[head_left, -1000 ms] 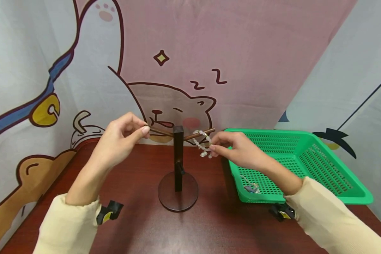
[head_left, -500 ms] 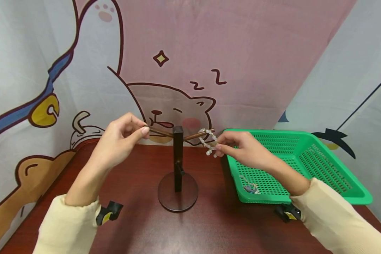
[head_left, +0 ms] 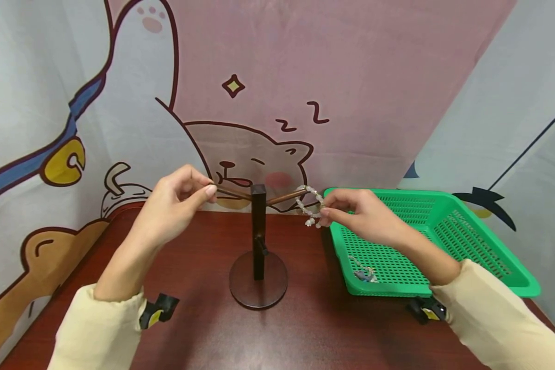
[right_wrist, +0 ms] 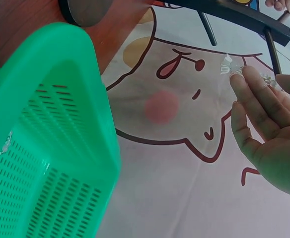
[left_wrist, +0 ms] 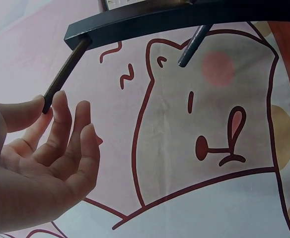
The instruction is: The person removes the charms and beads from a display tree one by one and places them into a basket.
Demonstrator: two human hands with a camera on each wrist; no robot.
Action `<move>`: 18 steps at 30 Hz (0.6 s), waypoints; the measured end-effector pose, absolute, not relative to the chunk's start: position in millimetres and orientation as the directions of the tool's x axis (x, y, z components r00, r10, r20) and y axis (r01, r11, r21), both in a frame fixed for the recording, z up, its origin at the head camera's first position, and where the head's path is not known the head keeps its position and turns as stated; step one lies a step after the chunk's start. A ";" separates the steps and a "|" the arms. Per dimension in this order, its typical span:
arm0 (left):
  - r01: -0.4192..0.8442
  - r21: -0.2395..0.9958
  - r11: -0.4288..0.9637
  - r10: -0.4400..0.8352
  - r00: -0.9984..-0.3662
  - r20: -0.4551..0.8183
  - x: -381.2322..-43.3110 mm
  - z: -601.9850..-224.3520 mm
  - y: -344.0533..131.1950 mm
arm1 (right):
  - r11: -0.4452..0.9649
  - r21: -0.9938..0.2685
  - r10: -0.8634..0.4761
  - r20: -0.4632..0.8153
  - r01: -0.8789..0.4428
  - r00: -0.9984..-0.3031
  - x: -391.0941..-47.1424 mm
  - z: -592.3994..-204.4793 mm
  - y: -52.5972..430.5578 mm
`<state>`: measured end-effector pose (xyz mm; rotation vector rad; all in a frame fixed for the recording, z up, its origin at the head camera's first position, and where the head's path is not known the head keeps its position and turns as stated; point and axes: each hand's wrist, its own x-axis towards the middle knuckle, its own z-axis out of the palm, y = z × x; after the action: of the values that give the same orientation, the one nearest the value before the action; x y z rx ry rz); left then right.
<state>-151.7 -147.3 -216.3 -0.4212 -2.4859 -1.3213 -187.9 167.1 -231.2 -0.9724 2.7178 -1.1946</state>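
A dark wooden display stand [head_left: 258, 231] stands upright on a round base, with a thin rod out to each side near its top. My left hand [head_left: 171, 205] pinches the tip of the left rod [left_wrist: 65, 72] between thumb and fingertip, the other fingers loosely bent. On the other side my right hand [head_left: 365, 216] pinches a clear beaded bracelet [head_left: 299, 203] with a small dangling charm. The right rod's [head_left: 284, 197] end overlaps the bracelet's loop in the head view. In the right wrist view, fingers hide most of the bracelet [right_wrist: 229, 67].
A green plastic basket [head_left: 495, 239] sits on the right of the reddish-brown table [head_left: 189, 262]. Inside it, at the near left corner, lies a small bluish-white beaded piece [head_left: 365, 275]. A short peg [head_left: 262, 245] sticks out low on the post. Behind hangs a cartoon-printed cloth [head_left: 374, 92].
My right hand has moved right with the bracelet, drawing it along the right rod to its outer end. My left hand has kept its pinch on the left rod.
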 end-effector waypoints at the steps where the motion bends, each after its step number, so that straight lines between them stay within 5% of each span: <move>1: 0.388 0.750 0.536 0.117 -0.914 0.388 -151.5 -216.3 -147.4 | 0.516 -0.669 -0.546 0.223 -0.534 -0.807 -187.7 -231.1 167.8; 18: 0.384 0.758 0.527 0.110 -0.915 0.388 -150.4 -215.1 -147.3 | 0.546 -0.642 -0.534 0.228 -0.538 -0.814 -188.1 -231.3 177.0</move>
<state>-150.4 -147.3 -215.1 -0.4127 -2.4776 -1.3367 -188.1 177.0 -231.3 -0.9590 2.7668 -1.1530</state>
